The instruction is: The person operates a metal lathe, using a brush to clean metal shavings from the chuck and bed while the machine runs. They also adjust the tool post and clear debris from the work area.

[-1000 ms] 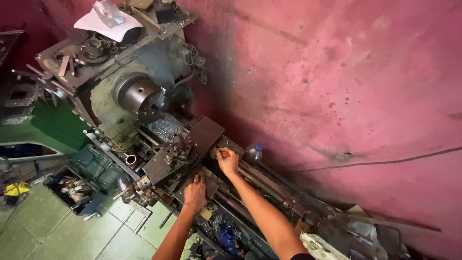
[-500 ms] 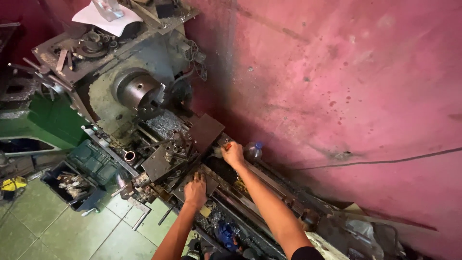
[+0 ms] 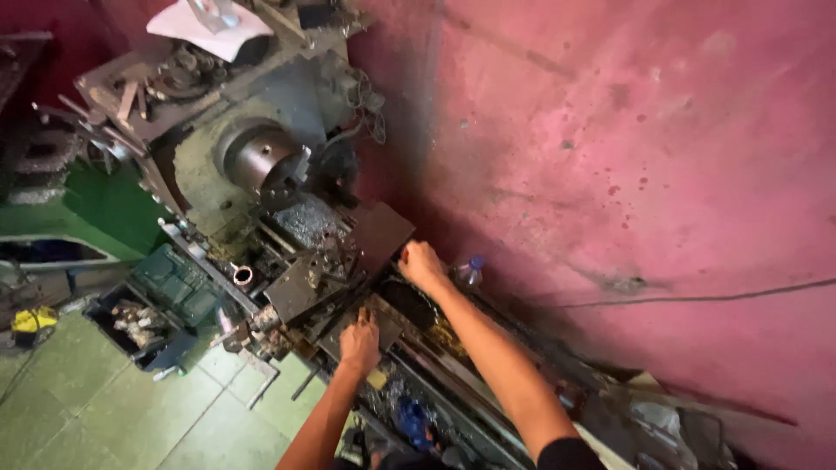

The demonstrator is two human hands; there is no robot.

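A grimy metal lathe (image 3: 218,165) runs from upper left to lower right, with a round steel chuck (image 3: 261,161) at its head. Its carriage (image 3: 335,261) sits just below the chuck. My left hand (image 3: 360,341) rests flat on the near side of the carriage, fingers spread on the dark metal. At the carriage's far back corner my right hand (image 3: 421,264) is closed, fingers curled on the dark plate's edge; what it grips is hidden. A small clear plastic bottle with a blue cap (image 3: 468,271) stands just right of that hand.
A stained pink wall (image 3: 610,157) stands close behind the lathe, with a dark cable (image 3: 697,300) across it. A white sheet (image 3: 209,22) lies on the headstock. A box of metal scraps (image 3: 135,324) sits on the green tiled floor (image 3: 104,409). A blue object (image 3: 409,416) lies below the bed.
My right hand has moved a little up along the lathe toward the carriage's back corner. The view has shifted slightly; my left hand stays on the carriage.
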